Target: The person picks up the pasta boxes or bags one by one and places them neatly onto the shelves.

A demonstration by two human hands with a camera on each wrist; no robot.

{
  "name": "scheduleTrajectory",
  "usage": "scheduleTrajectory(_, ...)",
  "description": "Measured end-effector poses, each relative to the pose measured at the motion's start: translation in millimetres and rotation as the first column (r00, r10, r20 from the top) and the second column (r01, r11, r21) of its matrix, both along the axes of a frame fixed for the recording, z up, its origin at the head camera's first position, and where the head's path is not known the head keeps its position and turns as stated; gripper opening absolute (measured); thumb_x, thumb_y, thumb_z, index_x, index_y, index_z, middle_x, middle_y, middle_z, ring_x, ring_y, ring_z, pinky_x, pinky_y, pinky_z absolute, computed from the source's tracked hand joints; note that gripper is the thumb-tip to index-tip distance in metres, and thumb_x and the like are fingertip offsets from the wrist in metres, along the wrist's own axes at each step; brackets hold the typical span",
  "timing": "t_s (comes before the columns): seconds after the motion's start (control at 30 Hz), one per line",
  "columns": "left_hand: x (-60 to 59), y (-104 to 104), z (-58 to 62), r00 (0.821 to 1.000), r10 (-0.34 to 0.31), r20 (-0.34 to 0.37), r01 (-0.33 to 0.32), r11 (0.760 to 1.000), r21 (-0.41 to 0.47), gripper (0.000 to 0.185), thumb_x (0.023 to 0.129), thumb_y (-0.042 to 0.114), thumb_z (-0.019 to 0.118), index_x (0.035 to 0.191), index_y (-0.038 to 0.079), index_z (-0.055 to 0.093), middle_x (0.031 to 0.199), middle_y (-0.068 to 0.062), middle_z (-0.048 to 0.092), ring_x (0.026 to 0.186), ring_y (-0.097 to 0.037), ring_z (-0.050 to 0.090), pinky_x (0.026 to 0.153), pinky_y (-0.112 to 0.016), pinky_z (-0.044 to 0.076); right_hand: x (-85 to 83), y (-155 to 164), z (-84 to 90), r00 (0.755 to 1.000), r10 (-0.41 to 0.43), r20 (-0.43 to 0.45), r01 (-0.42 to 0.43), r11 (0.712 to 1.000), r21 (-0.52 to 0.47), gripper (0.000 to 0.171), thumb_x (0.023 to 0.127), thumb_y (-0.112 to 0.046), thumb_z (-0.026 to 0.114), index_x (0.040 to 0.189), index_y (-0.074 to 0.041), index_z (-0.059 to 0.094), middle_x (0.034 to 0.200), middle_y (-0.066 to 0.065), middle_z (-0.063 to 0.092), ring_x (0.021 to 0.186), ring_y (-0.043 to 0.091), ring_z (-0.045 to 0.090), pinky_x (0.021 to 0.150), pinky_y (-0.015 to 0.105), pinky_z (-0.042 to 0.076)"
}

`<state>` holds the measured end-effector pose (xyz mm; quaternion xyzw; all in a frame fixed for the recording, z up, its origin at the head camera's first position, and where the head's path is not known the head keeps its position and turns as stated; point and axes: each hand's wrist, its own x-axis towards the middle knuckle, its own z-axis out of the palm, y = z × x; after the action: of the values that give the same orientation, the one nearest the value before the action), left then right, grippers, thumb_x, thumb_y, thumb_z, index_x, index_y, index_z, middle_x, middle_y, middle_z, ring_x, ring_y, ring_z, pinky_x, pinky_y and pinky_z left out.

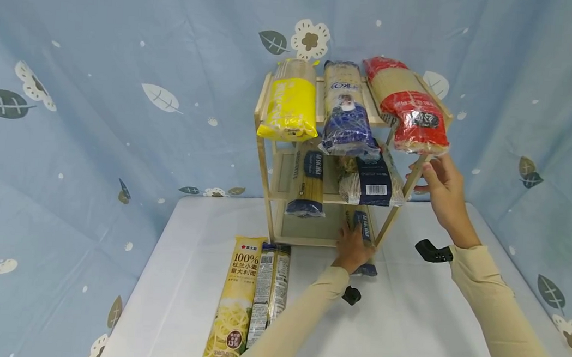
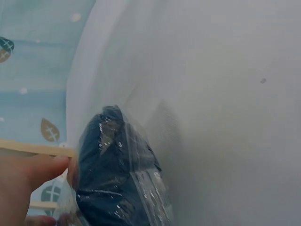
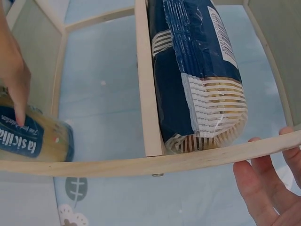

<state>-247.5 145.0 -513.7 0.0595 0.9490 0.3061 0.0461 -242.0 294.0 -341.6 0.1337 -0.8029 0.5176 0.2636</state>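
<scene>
At the desk's [image 1: 404, 328] near edge, left of the middle, lie two long pasta packs side by side: a yellow pack [image 1: 231, 301] and, touching its right side, a clear pack [image 1: 269, 292] with dark print.

Farther in, the left hand [image 1: 352, 251] rests on a blue-ended spaghetti pack [image 1: 363, 229] that lies half in the bottom tier of the wooden rack [image 1: 267, 166], its near end sticking out onto the desk. The fingers are curled over the pack; the left wrist view shows the thumb [image 2: 33, 172] against the dark wrapped end [image 2: 113, 179], so this hand is grasping the pack.

The rack stands at the far middle of the desk. The right hand [image 1: 442, 191] holds the rack's right front post, its fingers [image 3: 263, 183] curled just under a wooden rail in the right wrist view.

On the middle tier lie a blue-labelled spaghetti bag [image 1: 307, 185] at the left and a dark blue striped bag [image 1: 372, 178] at the right, both jutting over the front edge. On the top tier, left to right, lie a yellow bag [image 1: 290, 105], a blue bag [image 1: 346, 114] and a red bag [image 1: 410, 107], all overhanging the front.

Behind everything hangs a blue cloth [image 1: 125, 81] printed with leaves and flowers.
</scene>
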Motion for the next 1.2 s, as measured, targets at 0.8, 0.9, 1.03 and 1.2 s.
scheduleTrajectory(0.8, 29.3, -32.1, 11.1, 0.943, -0.247, -0.222, 0.249, 0.968, -0.017, 0.052, 0.08, 0.024, 0.071, 0.13, 0.014, 0.058, 0.126, -0.014, 0.05, 0.109, -0.022, 0.053, 0.077, -0.03, 0.05, -0.4, 1.6, -2.2, 1.0, -0.017, 0.009, 0.017, 1.0, 0.005, 0.045, 0.101, -0.013, 0.045, 0.145, -0.024, 0.039, 0.105, -0.005, 0.06, 0.086, 0.007, 0.063, 0.062, 0.017, 0.052)
scheduleTrajectory(0.9, 35.5, -41.0, 10.2, 0.929, -0.278, -0.243, 0.284, 0.959, -0.011, 0.051, 0.081, 0.023, 0.072, 0.13, 0.012, 0.057, 0.127, -0.013, 0.051, 0.111, -0.022, 0.053, 0.08, -0.03, 0.049, -0.2, 0.7, -2.5, 1.0, -0.013, 0.011, 0.013, 1.0, 0.006, 0.045, 0.102, -0.014, 0.044, 0.145, -0.024, 0.038, 0.104, -0.002, 0.06, 0.086, 0.008, 0.063, 0.063, 0.018, 0.053)
scheduleTrajectory(1.03, 49.2, -59.9, 7.4, 0.937, -0.295, -0.19, 0.306, 0.951, 0.034, 0.054, 0.083, 0.025, 0.074, 0.132, 0.014, 0.054, 0.133, -0.01, 0.046, 0.119, -0.023, 0.047, 0.085, -0.032, 0.049, 0.1, 0.4, -2.6, 1.0, -0.004, 0.001, 0.004, 1.0, 0.011, 0.045, 0.102, -0.014, 0.043, 0.145, -0.023, 0.038, 0.106, 0.004, 0.059, 0.086, 0.009, 0.063, 0.064, 0.018, 0.053)
scheduleTrajectory(1.2, 67.9, -88.2, 7.3, 0.947, -0.292, -0.136, 0.298, 0.954, 0.032, 0.054, 0.085, 0.024, 0.072, 0.134, 0.014, 0.053, 0.14, -0.013, 0.04, 0.127, -0.029, 0.042, 0.087, -0.039, 0.049, 1.0, 0.4, -1.2, 1.0, -0.004, -0.007, 0.004, 1.0, 0.019, 0.045, 0.102, -0.014, 0.043, 0.146, -0.023, 0.038, 0.104, 0.004, 0.06, 0.086, 0.009, 0.063, 0.064, 0.017, 0.053)
